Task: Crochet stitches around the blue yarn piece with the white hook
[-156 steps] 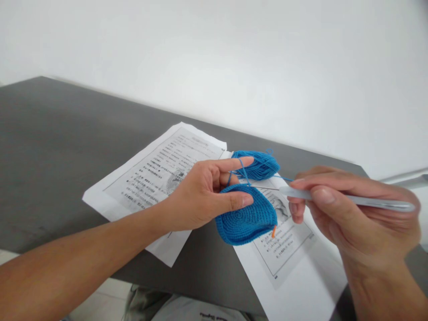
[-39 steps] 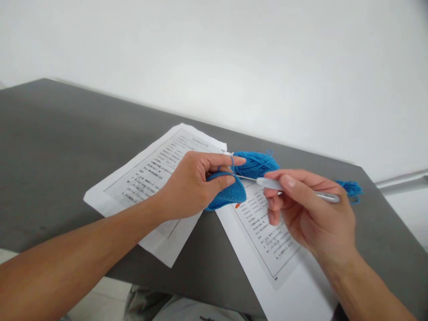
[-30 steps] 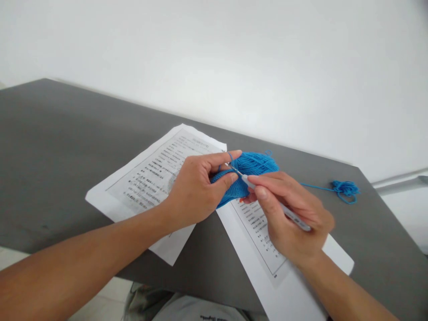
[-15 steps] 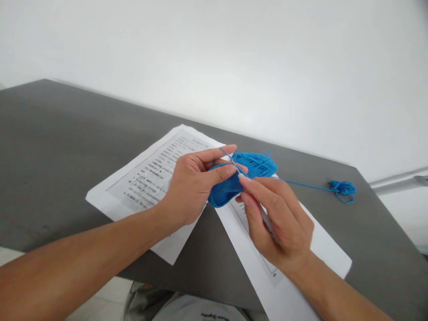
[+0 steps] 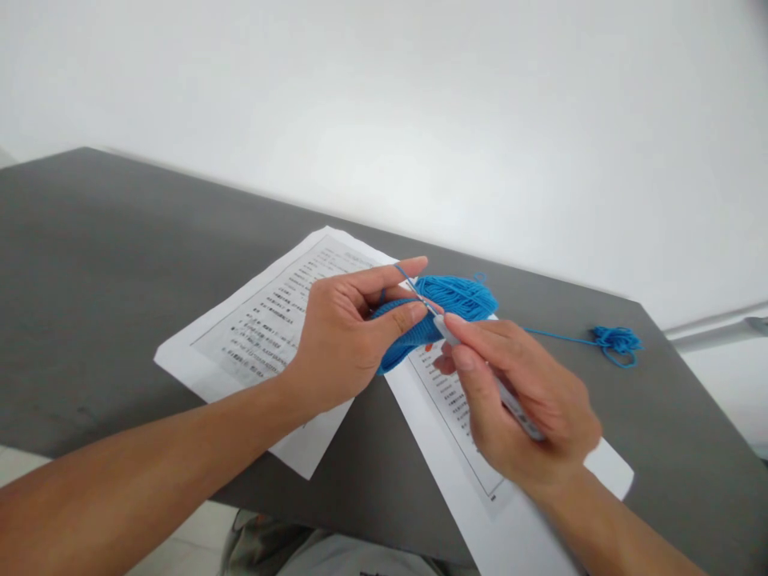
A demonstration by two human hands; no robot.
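Pinched in my left hand [image 5: 354, 320] is a piece of blue crochet work [image 5: 403, 346], partly hidden by the thumb. A strand of blue yarn runs over the raised left index finger. My right hand [image 5: 522, 392] holds a crochet hook [image 5: 447, 330] with a pale handle much like a pen. The hook's thin metal tip meets the work at the left thumb and fingertips. Just behind the fingers lies a skein of blue yarn [image 5: 459, 296].
Two printed sheets lie on the dark grey table, a left sheet [image 5: 240, 336] and a right sheet [image 5: 456, 472]. A small tangle of blue yarn [image 5: 617, 340] sits to the right, with a strand leading toward the hands. A white wall [image 5: 384, 104] stands behind the table.
My right hand has moved right and slightly down, drawing the hook back so more of its handle shows. The crochet work has tilted in my left hand, which stays in place.
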